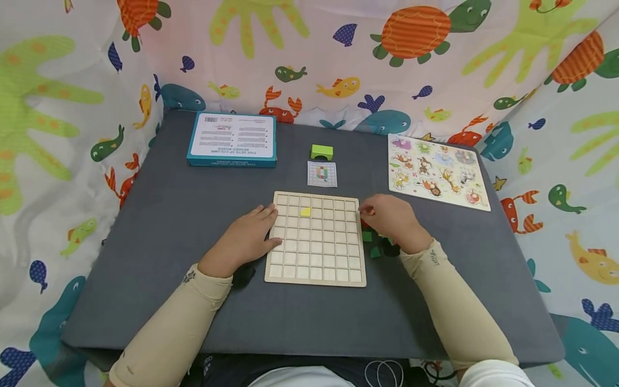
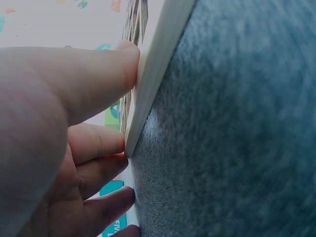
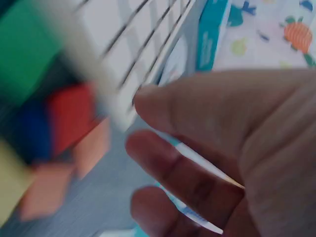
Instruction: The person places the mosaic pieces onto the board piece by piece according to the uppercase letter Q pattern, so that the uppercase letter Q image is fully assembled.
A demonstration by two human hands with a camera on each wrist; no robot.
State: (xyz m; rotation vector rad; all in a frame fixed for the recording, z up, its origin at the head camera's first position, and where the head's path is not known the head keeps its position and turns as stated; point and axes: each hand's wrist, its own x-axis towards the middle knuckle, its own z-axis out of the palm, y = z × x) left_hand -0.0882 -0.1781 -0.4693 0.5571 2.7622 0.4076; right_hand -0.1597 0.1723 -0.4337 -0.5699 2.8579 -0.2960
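Observation:
A square wooden grid board (image 1: 316, 277) lies on the table, with one yellow piece (image 1: 306, 212) in an upper cell. Against the board's left edge rests my left hand (image 1: 242, 239), its fingers mostly straight and the thumb at the rim. In the left wrist view the thumb and fingertips (image 2: 129, 61) meet the board's side. My right hand (image 1: 389, 217) hovers by the right edge, fingers loosely bent, with nothing visible between thumb and fingers. Below it lie small coloured pieces, including a green piece (image 1: 367, 236) and a red piece (image 3: 71, 116); the hand partly hides them.
Behind the board are a small pattern card (image 1: 322, 174) and a green arched block (image 1: 322, 151). A blue-edged box (image 1: 232, 140) stands at the back left. An animal picture board (image 1: 437, 172) lies at the back right, near the printed curtain (image 1: 309, 102).

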